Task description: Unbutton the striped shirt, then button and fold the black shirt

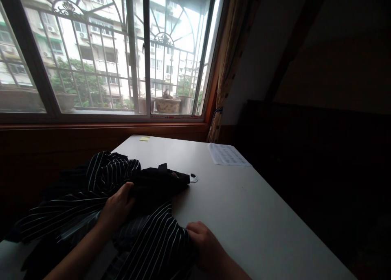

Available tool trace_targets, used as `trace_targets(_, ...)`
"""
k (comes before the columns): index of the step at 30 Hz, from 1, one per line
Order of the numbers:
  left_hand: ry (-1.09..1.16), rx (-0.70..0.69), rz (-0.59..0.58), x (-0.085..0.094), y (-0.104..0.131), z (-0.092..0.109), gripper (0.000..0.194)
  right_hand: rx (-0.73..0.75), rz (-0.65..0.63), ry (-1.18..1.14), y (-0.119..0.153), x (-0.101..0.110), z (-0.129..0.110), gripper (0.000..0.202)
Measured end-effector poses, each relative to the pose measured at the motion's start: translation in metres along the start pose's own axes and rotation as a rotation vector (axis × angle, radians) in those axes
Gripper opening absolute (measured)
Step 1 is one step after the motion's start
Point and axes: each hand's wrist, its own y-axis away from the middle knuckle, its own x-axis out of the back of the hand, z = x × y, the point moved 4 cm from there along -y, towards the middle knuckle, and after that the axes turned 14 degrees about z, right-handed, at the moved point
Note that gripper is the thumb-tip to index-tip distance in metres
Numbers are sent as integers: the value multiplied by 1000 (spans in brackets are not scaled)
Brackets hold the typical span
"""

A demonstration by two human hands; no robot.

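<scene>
The dark clothing [149,239] with white stripes lies in a rumpled heap over the left and near part of the desk [269,215], with a plain black section [161,184] reaching toward the desk's middle. Of the person's hands, the left hand [118,202] is partly curled on that black section, thumb uppermost; its fingertips are hidden, so I cannot tell how tightly it is closed. The right hand [203,243], at the near side of the desk, has its fingers bent closed on the striped cloth's right edge. A round hole cover [194,181] sits mid-desk, beside the black section. A yellow slip [144,138] lies near the desk's far edge, papers [229,154] at its far right corner. Beyond the desk stands a window [147,68].
</scene>
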Motion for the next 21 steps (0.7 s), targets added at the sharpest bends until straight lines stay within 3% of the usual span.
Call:
trace_targets(6, 201, 128, 200, 7, -1, -9, 23, -91, -6, -57, -4, 5, -2, 13)
trace_targets(8, 239, 182, 243, 11, -1, -6, 25, -143, -3, -167, -6, 11, -4, 24)
trace_targets(10, 267, 223, 267, 16, 1, -1, 27, -207, 48, -305, -7, 19, -4, 42)
trace_targets(13, 324, 207, 300, 24, 5, 9, 26, -290, 238, -370, -9, 32, 1, 56)
trace_targets(17, 426, 76, 303, 25, 22, 21, 22, -293, 387, -176, -11, 34, 4, 65)
trace_targets(19, 468, -110, 225, 20, 36, 37, 25, -241, 384, -116, -12, 28, 2, 87)
trace_targets(21, 492, -377, 59, 13, 53, 64, 29, -194, 390, -98, -11, 22, 2, 91)
